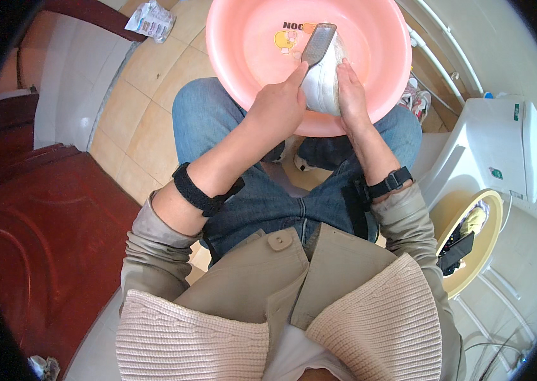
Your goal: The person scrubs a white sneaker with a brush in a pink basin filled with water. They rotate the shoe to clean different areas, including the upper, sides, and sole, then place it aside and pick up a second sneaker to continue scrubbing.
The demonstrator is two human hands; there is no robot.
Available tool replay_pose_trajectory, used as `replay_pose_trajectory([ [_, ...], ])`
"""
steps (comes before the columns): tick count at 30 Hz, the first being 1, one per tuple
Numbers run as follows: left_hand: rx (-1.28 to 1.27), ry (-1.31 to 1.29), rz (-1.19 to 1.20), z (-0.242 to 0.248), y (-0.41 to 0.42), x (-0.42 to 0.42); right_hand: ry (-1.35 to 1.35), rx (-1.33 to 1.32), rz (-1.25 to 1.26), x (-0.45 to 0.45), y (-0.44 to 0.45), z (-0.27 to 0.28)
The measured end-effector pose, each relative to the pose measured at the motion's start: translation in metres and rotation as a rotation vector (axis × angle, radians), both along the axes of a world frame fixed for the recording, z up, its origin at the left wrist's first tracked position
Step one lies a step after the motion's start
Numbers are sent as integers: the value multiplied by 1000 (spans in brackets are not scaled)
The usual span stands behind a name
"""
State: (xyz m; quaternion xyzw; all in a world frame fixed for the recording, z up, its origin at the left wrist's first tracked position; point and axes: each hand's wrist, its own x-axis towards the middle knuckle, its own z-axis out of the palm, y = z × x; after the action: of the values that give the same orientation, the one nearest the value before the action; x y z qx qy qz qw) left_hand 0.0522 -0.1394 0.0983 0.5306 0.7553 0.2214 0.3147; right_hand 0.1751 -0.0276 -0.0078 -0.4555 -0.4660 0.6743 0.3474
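My left hand (282, 102) grips a grey scrub brush (320, 44), its index finger stretched along it and the handle hidden in the palm. The brush head lies against the upper of a white shoe (321, 88), so its bristles are mostly out of sight. Flat along the sole side of the shoe, my right hand (353, 93) holds it. Both hands are over the near rim of a pink plastic basin (235, 71), which rests at my knees. Cartoon figures and letters are printed on the basin's bottom.
A dark red door (54, 238) is at the left. On the tiled floor (130, 124) lies a plastic packet (152, 21). To the right are white pipes (444, 62), shoes (418, 102), a white appliance (497, 147) and a yellow basin (485, 252) holding cloth and a dark object.
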Motion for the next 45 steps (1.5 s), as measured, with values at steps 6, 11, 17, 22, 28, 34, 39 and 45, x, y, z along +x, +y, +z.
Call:
replay_pose_trajectory([
  [6, 189, -161, -68, 9, -31, 3, 145, -47, 4, 5, 12, 4],
  [11, 235, 21, -91, -13, -10, -13, 246, -192, 78, 2, 5, 25],
  [17, 90, -175, 105, -14, 4, -18, 461, -446, 18, 1, -3, 32],
  [22, 32, -334, -14, 5, -22, -21, 630, -582, 41, 9, 10, 26],
  [28, -6, -211, 136, -14, 5, -36, 570, -599, 82, 7, 4, 21],
  [34, 23, -367, 143, 2, -21, -23, 449, -476, 80, 9, 5, 32],
  [39, 91, -379, 145, -13, -28, -24, 449, -457, 100, 11, 7, 29],
  [45, 77, -497, 148, -13, -26, -22, 421, -406, 79, 3, 4, 32],
])
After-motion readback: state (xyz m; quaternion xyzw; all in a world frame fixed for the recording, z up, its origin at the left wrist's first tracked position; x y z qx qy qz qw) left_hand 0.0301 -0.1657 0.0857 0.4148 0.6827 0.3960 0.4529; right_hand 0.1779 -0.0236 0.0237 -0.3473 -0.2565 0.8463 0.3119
